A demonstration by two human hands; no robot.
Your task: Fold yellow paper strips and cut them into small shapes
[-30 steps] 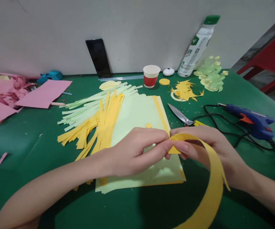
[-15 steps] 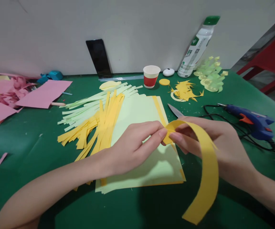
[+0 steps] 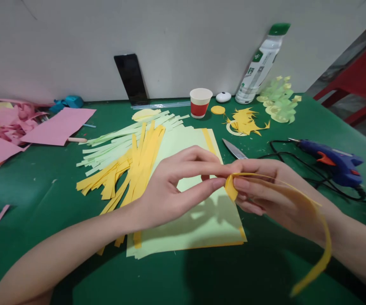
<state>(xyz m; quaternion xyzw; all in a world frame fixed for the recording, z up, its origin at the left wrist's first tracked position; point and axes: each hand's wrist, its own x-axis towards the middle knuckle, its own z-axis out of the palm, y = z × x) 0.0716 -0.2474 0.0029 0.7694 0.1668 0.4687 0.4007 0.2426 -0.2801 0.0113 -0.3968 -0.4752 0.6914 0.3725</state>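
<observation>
Between my two hands is a yellow paper strip (image 3: 325, 237), folded at one end, its long tail curving down past my right wrist. My left hand (image 3: 183, 186) pinches the folded end with thumb and forefinger. My right hand (image 3: 265, 186) grips the same fold from the other side, fingers closed on it. Beneath them lies a stack of pale green paper sheets (image 3: 183, 228) with yellow edges showing. Yellow paper strips (image 3: 145, 165) rest across the stack's left side, beside light green paper strips (image 3: 106, 148).
Scissors (image 3: 234, 149), partly hidden by my right hand, lie beyond it. A glue gun (image 3: 332, 161) with its black cord is at right. Behind stand a paper cup (image 3: 201, 103), a bottle (image 3: 259, 63) and a phone (image 3: 131, 78). Pink paper (image 3: 59, 126) is at left.
My right hand has turned, and the strip's tail has swung right and now shows edge-on. My left fingers have shifted slightly right with the folded end.
</observation>
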